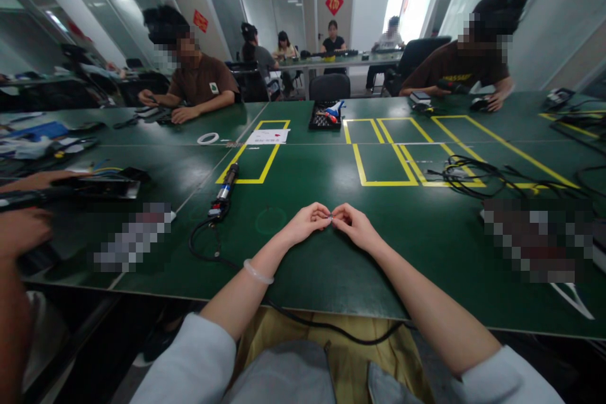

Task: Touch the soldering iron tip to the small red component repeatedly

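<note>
One small piece [331, 219], too tiny for its long axis or pointing to be told, sits between the fingertips of two hands above the green table [326, 284]. The left hand [310, 222] and right hand [353, 225] are each nearly closed, thumb against fingers, pinching it. Left of them lies one electric screwdriver [225, 192], slanting. Straight beyond them is one black tray [318, 127]; beyond and left, one white sheet [268, 137] and one white ring [207, 138]. Rightward lie black cables [478, 175], too tangled to count.

There is one small held piece [331, 218], one bracelet [257, 274], one white ring [200, 139].
</note>
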